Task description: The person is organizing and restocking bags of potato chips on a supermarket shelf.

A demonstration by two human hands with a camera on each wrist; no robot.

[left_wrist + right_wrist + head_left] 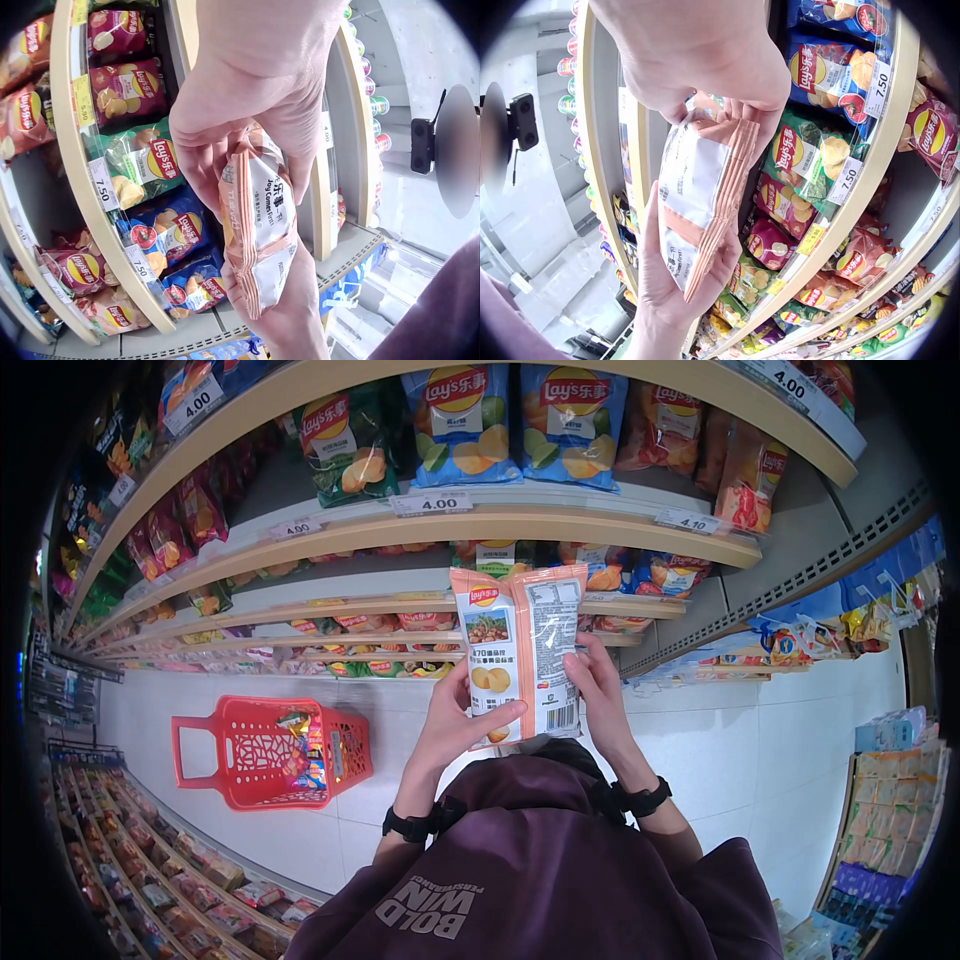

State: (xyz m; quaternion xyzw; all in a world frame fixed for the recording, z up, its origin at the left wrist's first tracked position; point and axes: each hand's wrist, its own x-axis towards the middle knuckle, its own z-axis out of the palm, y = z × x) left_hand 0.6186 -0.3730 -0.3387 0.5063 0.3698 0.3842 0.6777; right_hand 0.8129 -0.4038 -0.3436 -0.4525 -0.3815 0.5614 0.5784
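A pink-and-white chip bag (522,660) is held upright in front of the body, its printed back with text and barcode facing the head camera. The left hand (452,722) grips its left side, thumb across the lower front. On the right edge, the right hand (600,698) pinches the bag with the thumb on the printed side. In the left wrist view the bag (259,225) shows its crimped end between the left hand (251,97) and the other hand below. The right wrist view has the bag (701,202) under the right hand (705,67), fingers curled round it.
Curved shelves (600,525) of chip bags with price tags stand ahead. A red basket (235,752) holding several snack packs is on the tiled floor (385,725) at the left. More stocked shelves (180,840) are at lower left, and a display (885,810) is at the right.
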